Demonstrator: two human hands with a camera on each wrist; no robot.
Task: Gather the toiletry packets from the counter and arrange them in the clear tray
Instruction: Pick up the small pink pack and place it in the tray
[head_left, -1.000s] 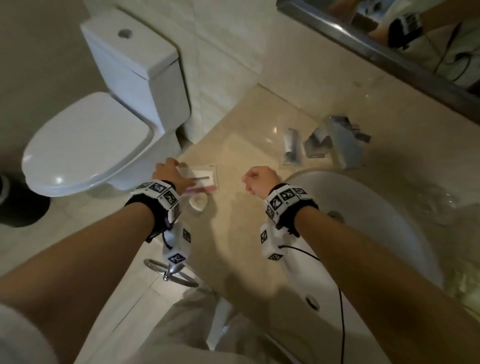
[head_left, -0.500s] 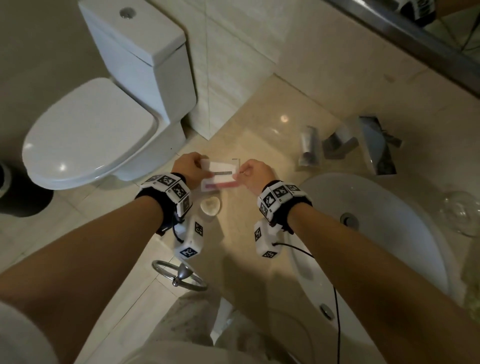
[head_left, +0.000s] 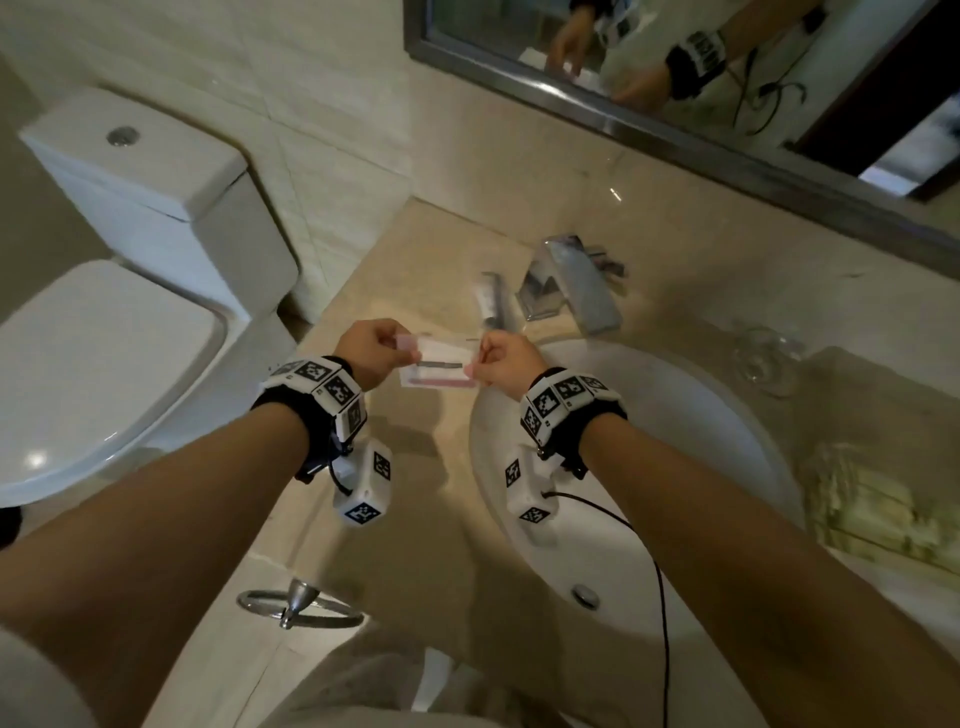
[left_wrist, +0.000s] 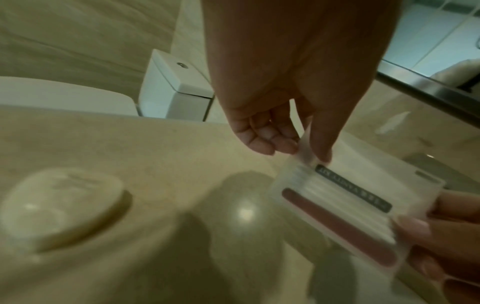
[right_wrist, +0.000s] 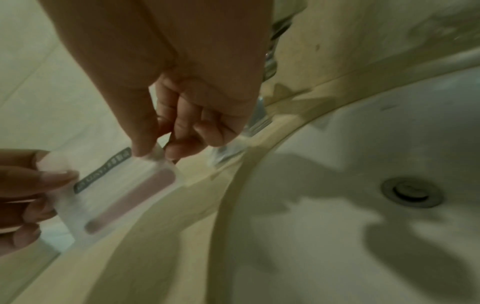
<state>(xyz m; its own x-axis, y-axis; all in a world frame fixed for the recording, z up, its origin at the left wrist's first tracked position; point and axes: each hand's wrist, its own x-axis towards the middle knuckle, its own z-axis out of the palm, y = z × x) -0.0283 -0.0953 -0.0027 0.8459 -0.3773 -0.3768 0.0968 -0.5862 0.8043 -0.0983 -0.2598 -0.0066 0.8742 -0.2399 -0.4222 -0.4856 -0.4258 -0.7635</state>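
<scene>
While both hands work above the counter, the left hand (head_left: 371, 347) pinches one short end of a clear toiletry packet (head_left: 439, 366) betw. thumb and forefinger, other fingers curled in, and the right hand (head_left: 503, 358) pinches the opposite end the same way; packet hangs stretched betw. them, off the surface, just left of the basin. Inside it: white sticks, a pink strip (left_wrist: 337, 224), a dark label w/ pale lettering. Beige polished stone counter (head_left: 415, 467) below, glossy w/ light spots; a pale oval soap (left_wrist: 61, 205) lies on it near the left wrist. White oval basin (head_left: 675, 467) sunk into the counter at right, metal drain (right_wrist: 411, 192) in the bottom. Chrome faucet (head_left: 566, 283) behind the basin, a small tube (head_left: 491, 301) lying just left of it. Mirror (head_left: 727, 67) w/ metal frame over the backsplash. White toilet (head_left: 130, 291), lid down, left of the counter against tiled wall. Chrome towel ring (head_left: 301, 608) on the counter front. Clear glass object at far right, too blurred to tell.
</scene>
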